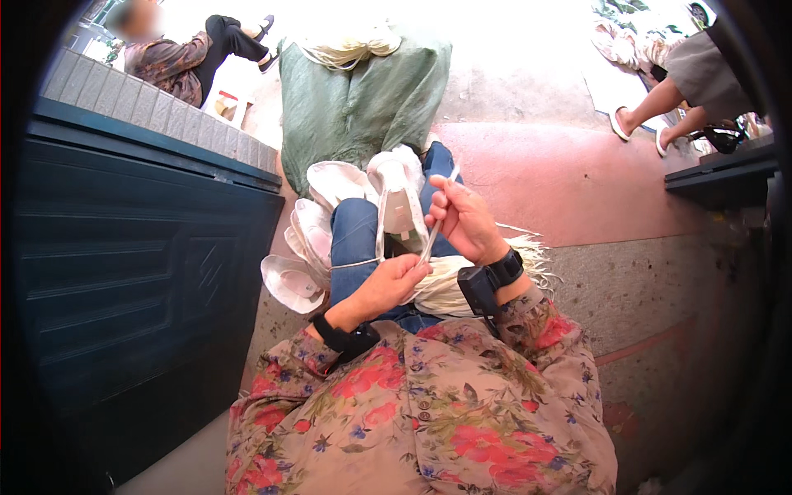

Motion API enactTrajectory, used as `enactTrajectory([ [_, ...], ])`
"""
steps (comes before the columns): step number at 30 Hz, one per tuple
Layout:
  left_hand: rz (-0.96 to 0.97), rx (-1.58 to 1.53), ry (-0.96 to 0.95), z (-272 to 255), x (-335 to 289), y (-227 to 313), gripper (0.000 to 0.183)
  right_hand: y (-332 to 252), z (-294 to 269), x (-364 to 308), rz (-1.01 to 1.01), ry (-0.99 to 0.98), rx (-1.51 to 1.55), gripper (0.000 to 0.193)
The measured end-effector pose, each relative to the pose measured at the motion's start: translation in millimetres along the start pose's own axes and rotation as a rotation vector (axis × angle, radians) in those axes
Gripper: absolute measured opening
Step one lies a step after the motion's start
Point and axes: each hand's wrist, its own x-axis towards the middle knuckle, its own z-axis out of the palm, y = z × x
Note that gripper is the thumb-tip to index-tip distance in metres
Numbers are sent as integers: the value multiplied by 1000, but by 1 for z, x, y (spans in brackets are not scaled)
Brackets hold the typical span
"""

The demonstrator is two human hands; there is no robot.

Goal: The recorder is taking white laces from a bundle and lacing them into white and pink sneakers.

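A white shoe (402, 216) lies between my knees, its opening toward me. My left hand (386, 286) is closed in a pinch on a pale shoelace (431, 239) near the shoe's close end. Higher and to the right, my right hand (467, 221) has its fingers curled round the same lace, whose tip sticks up past them. A thin strand runs from my left hand across my left thigh. Under my wrists, a bundle of cream laces (445, 289) spreads over my lap to the right. More white shoes (304, 239) are heaped beside my left leg.
A large green sack (355, 115) stands ahead, with pale laces (351, 48) on top. A dark blue panelled door (124, 272) is close at my left. One person (177, 62) sits at far left; another person's legs (660, 115) show at far right, by a dark bench (718, 180).
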Motion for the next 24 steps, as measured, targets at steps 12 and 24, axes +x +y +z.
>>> enactTrajectory([
  [12,303,417,28,-49,30,-4,24,-49,5,-11,-416,381,-1052,25],
  [24,380,909,750,-81,104,-22,26,-9,-37,32,-424,197,-1562,15],
])
